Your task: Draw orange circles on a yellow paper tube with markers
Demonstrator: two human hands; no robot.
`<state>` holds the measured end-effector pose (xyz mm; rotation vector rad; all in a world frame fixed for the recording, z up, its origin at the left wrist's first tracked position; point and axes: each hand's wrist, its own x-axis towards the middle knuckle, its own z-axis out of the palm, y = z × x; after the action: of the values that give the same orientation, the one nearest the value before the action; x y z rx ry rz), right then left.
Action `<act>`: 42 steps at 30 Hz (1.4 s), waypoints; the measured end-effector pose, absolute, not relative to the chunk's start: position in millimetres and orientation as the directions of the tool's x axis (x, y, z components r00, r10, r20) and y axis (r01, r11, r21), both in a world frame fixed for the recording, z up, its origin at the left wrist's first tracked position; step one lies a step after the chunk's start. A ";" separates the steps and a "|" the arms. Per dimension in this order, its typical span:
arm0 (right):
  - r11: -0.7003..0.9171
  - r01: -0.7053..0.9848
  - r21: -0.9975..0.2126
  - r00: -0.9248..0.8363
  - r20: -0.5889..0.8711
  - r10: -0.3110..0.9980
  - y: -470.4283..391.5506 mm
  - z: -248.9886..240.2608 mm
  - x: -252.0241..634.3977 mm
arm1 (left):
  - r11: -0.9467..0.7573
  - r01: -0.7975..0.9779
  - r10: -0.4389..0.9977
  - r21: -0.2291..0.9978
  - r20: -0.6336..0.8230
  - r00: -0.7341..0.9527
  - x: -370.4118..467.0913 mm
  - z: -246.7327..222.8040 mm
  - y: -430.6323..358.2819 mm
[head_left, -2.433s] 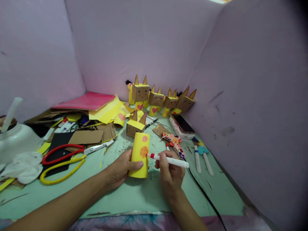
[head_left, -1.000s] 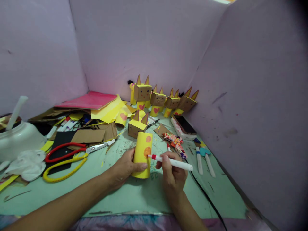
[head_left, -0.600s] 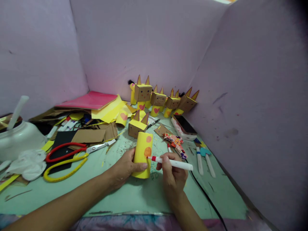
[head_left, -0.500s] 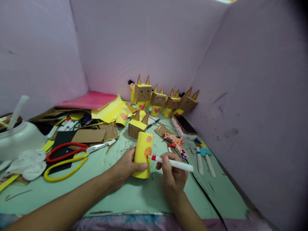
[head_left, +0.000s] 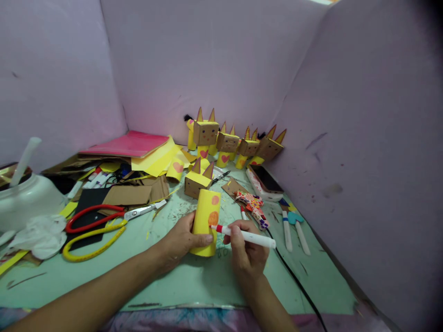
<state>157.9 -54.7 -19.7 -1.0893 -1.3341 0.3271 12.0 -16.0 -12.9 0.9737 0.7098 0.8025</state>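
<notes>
My left hand grips a yellow paper tube by its lower left side, thumb across the front. Two orange-red spots show on the tube, one above the other. Pinched in my right hand is a white marker with a red collar, its tip touching the tube at the lower edge of the bigger spot. Just behind the tube sits a small cardboard box head with yellow top and two pointed ears.
Scissors with red and yellow handles lie left, near a white jar. Several box-headed figures stand at the back. A phone, a patterned glue gun with black cable and two capped markers lie right.
The marker and my right hand have shifted slightly left, and the tube has turned or tilted a little to the right. My left hand keeps its hold.
</notes>
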 end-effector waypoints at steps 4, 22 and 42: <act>0.515 0.366 -0.775 0.280 0.620 0.733 -53.7 -21.5 158.5 | 0.341 -0.257 0.840 0.904 -0.171 0.514 12.1 -13.6 -16.1; 0.482 0.380 -0.790 0.318 0.600 0.734 -55.1 -17.1 156.5 | 0.346 -0.253 0.841 0.904 -0.179 0.510 11.7 -15.1 -16.0; 0.511 0.343 -0.789 0.274 0.604 0.749 -53.0 -22.6 157.4 | 0.336 -0.260 0.841 0.905 -0.164 0.515 12.4 -16.3 -13.7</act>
<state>157.4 -53.0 -22.6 -1.0673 -1.3235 0.3576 12.4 -13.7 -16.3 0.9702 0.7161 0.8042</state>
